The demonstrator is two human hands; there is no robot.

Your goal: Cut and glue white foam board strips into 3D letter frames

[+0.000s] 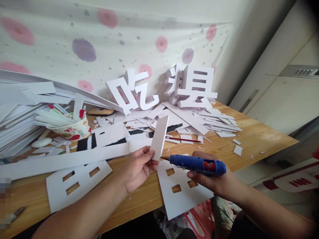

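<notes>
In the middle of the head view my left hand [138, 166] pinches a white foam board strip [159, 134] by its lower end, so the strip stands tilted upward. My right hand [211, 179] is wrapped round a blue hot glue gun [196, 165]. The gun's nozzle points left, close to the strip's lower right edge; whether it touches cannot be told. Beneath the gun lies a white sheet with square cutouts [171, 205], jutting past the table's front edge. Another cutout sheet [56, 189] rests under my left forearm.
White three-dimensional characters [196, 86] stand at the back, amid scattered foam board scraps [219, 121]. A paper cup [74, 131] of glue sticks and tools, a computer mouse [101, 111] and a long white strip [99, 153] occupy the left. A black marker [174, 127] lies mid-table [264, 141].
</notes>
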